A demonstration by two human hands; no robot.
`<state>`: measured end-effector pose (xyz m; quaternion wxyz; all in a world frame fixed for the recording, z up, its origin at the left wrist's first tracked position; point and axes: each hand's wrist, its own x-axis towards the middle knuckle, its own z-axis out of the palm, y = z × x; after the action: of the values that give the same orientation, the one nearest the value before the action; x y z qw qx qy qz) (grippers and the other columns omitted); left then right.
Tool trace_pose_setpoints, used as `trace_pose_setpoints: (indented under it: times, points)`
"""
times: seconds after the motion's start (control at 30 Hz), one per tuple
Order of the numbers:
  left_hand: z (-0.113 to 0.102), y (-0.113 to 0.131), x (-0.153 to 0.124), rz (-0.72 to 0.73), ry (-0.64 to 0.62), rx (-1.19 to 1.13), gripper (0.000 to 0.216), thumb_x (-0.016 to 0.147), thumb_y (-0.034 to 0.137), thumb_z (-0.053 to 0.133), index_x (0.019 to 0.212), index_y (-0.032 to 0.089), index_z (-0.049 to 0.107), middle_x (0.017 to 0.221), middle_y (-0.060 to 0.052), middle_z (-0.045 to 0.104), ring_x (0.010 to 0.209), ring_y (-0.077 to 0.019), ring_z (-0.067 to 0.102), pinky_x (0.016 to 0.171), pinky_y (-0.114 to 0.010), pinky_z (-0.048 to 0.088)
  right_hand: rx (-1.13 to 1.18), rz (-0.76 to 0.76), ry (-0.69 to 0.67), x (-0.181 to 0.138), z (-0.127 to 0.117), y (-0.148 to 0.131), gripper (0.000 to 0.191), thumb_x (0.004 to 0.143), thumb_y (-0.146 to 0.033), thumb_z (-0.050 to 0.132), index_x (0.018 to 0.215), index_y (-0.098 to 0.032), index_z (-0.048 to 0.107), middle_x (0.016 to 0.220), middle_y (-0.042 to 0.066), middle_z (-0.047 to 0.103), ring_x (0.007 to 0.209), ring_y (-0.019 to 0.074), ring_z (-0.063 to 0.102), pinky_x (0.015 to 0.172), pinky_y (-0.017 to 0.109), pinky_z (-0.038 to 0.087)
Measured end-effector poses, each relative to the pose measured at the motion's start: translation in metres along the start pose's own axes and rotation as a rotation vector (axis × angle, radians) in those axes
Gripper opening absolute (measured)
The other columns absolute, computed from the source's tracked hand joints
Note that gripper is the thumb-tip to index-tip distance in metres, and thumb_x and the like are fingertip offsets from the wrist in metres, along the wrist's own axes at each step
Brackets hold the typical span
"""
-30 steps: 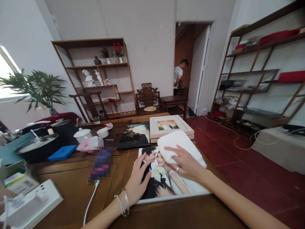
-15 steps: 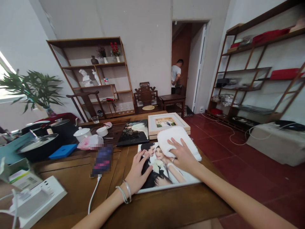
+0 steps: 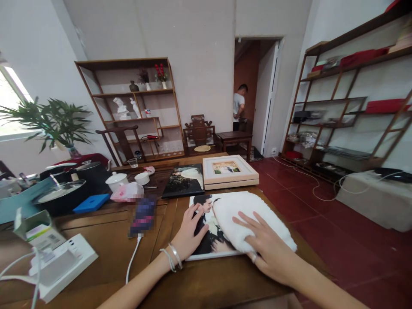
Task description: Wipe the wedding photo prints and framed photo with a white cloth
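Observation:
A wedding photo panel (image 3: pixel 206 234) of a couple lies flat on the wooden table in front of me. My left hand (image 3: pixel 192 234) rests on its left side, fingers stretched out, holding nothing. On the right half lies a fluffy white cloth (image 3: pixel 273 219), which hides one of the two faces and overhangs the panel's right side. My right hand (image 3: pixel 267 244) presses on this cloth with fingers spread on top and a ringed digit at its near edge, holding it against the panel. Behind are a dark photo panel (image 3: pixel 184 179) and pale frames (image 3: pixel 225 183), stacked.
At left on the table (image 3: pixel 119 231) are a power strip (image 3: pixel 71 266), an opened small box (image 3: pixel 43 231), a blurred-out phone (image 3: pixel 143 216) on a white cable, a blue box (image 3: pixel 92 203), and black pots (image 3: pixel 61 195). A person (image 3: pixel 238 105) stands in the doorway. Shelves (image 3: pixel 334 101) line the right wall.
My right hand and the white cloth have moved right and toward me, covering the second face in the photo. My left hand stays on the panel. The view has tilted slightly up.

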<state>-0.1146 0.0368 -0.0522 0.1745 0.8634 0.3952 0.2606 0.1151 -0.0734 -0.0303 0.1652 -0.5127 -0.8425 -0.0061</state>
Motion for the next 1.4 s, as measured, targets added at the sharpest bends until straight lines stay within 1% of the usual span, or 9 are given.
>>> trace_pose_setpoints:
  times: [0.17, 0.37, 0.47, 0.63, 0.83, 1.0, 1.1, 1.27, 1.4]
  points:
    - [-0.008, 0.001, -0.002, -0.013, -0.093, -0.001, 0.048, 0.083, 0.032, 0.046, 0.128, 0.016, 0.041, 0.139, -0.013, 0.027, 0.131, -0.0274, 0.018, 0.106, -0.044, 0.019, 0.013, -0.007, -0.003, -0.001, -0.007, 0.009, 0.018, 0.069, -0.014, 0.047, 0.079, -0.019, 0.060, 0.134, 0.005, 0.041, 0.127, 0.0246, 0.025, 0.104, 0.048, 0.016]
    - [-0.013, 0.002, 0.000, -0.001, -0.105, 0.006, 0.048, 0.082, 0.030, 0.047, 0.128, 0.019, 0.040, 0.137, -0.013, 0.030, 0.130, -0.0279, 0.021, 0.105, -0.045, 0.021, -0.019, 0.075, 0.098, 0.043, 0.000, 0.058, 0.022, 0.080, -0.025, 0.045, 0.090, -0.017, 0.062, 0.125, 0.015, 0.048, 0.121, 0.0267, 0.036, 0.099, 0.048, 0.025]
    - [-0.013, 0.001, -0.001, 0.018, -0.072, 0.027, 0.046, 0.082, 0.030, 0.048, 0.126, 0.020, 0.043, 0.136, -0.012, 0.031, 0.129, -0.0276, 0.023, 0.104, -0.046, 0.023, -0.011, 0.069, 0.123, 0.058, 0.004, 0.070, 0.025, 0.083, -0.027, 0.043, 0.092, -0.016, 0.062, 0.122, 0.016, 0.051, 0.118, 0.0273, 0.039, 0.097, 0.048, 0.027]
    - [-0.007, 0.000, -0.002, 0.051, 0.004, 0.067, 0.042, 0.084, 0.028, 0.043, 0.125, 0.019, 0.042, 0.134, -0.012, 0.033, 0.127, -0.0255, 0.025, 0.104, -0.046, 0.023, -0.017, 0.061, 0.104, 0.053, 0.007, 0.059, 0.023, 0.077, -0.018, 0.045, 0.092, -0.014, 0.062, 0.123, 0.016, 0.050, 0.122, 0.0270, 0.034, 0.101, 0.049, 0.021]
    - [-0.002, -0.002, -0.002, 0.038, 0.055, 0.030, 0.036, 0.087, 0.026, 0.039, 0.122, 0.021, 0.043, 0.131, -0.010, 0.036, 0.125, -0.0231, 0.029, 0.105, -0.046, 0.024, -0.003, 0.014, 0.016, 0.016, -0.001, 0.011, 0.021, 0.073, -0.017, 0.047, 0.087, -0.017, 0.062, 0.130, 0.010, 0.044, 0.126, 0.0282, 0.028, 0.103, 0.050, 0.019]
    - [-0.002, -0.003, -0.001, 0.060, 0.078, 0.035, 0.036, 0.085, 0.024, 0.041, 0.121, 0.021, 0.044, 0.129, -0.011, 0.038, 0.124, -0.0242, 0.031, 0.103, -0.047, 0.026, 0.020, -0.100, -0.093, -0.007, -0.003, -0.021, 0.020, 0.065, -0.017, 0.053, 0.082, -0.018, 0.064, 0.134, 0.008, 0.041, 0.125, 0.0328, 0.027, 0.102, 0.050, 0.020]
    - [-0.003, -0.003, 0.000, 0.072, 0.082, 0.046, 0.036, 0.085, 0.023, 0.042, 0.120, 0.022, 0.045, 0.128, -0.011, 0.040, 0.122, -0.0250, 0.033, 0.102, -0.047, 0.028, 0.031, -0.126, -0.054, -0.004, -0.003, -0.018, 0.019, 0.065, -0.018, 0.054, 0.082, -0.018, 0.064, 0.133, 0.006, 0.042, 0.123, 0.0317, 0.030, 0.102, 0.049, 0.022]
    - [-0.005, -0.004, 0.000, 0.086, 0.076, 0.054, 0.036, 0.084, 0.024, 0.044, 0.120, 0.023, 0.046, 0.128, -0.010, 0.039, 0.122, -0.0257, 0.033, 0.102, -0.047, 0.028, 0.065, -0.066, 0.068, 0.025, -0.005, 0.009, 0.015, 0.075, -0.025, 0.053, 0.084, -0.019, 0.063, 0.125, 0.007, 0.050, 0.119, 0.0276, 0.036, 0.098, 0.044, 0.029]
    - [-0.006, -0.004, -0.001, 0.102, 0.071, 0.044, 0.037, 0.084, 0.022, 0.044, 0.121, 0.023, 0.045, 0.128, -0.010, 0.039, 0.123, -0.0252, 0.032, 0.102, -0.047, 0.028, 0.090, -0.050, 0.102, 0.053, -0.002, 0.035, 0.021, 0.081, -0.032, 0.049, 0.091, -0.019, 0.063, 0.124, 0.011, 0.050, 0.120, 0.0259, 0.035, 0.100, 0.045, 0.026]
